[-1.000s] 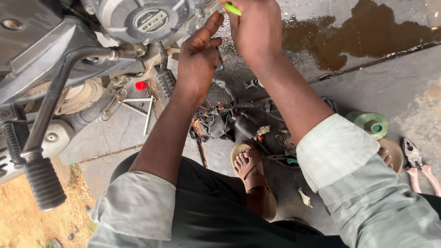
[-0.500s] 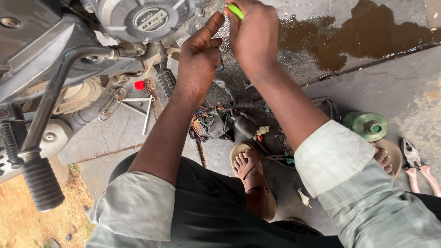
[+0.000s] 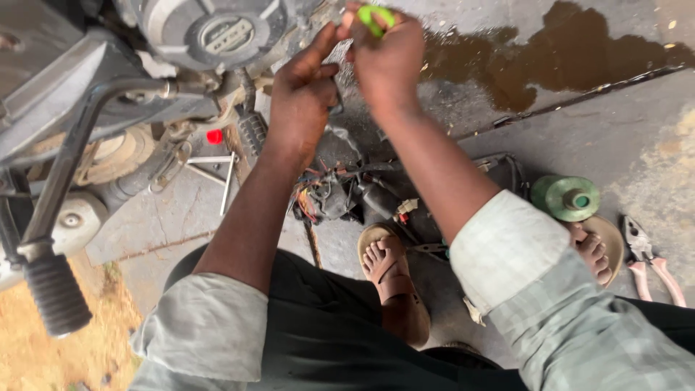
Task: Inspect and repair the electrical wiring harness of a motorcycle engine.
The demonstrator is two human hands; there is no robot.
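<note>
Stained concrete floor [image 3: 579,137] beside motorcycle engine [image 3: 210,36]; right hand [image 3: 387,61] pinches green-handled tool [image 3: 375,16]; left hand [image 3: 304,101] curled close beside it, grip unclear.

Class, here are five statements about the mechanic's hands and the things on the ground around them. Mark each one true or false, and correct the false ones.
1. The right hand holds a green-handled tool. True.
2. The pliers have blue handles. False: they are pink.
3. The left hand rests on the ground. False: it is raised beside the engine cover.
4. A green spool lies near one sandalled foot. True.
5. The floor is completely dry. False: a dark wet stain spreads across it.
</note>
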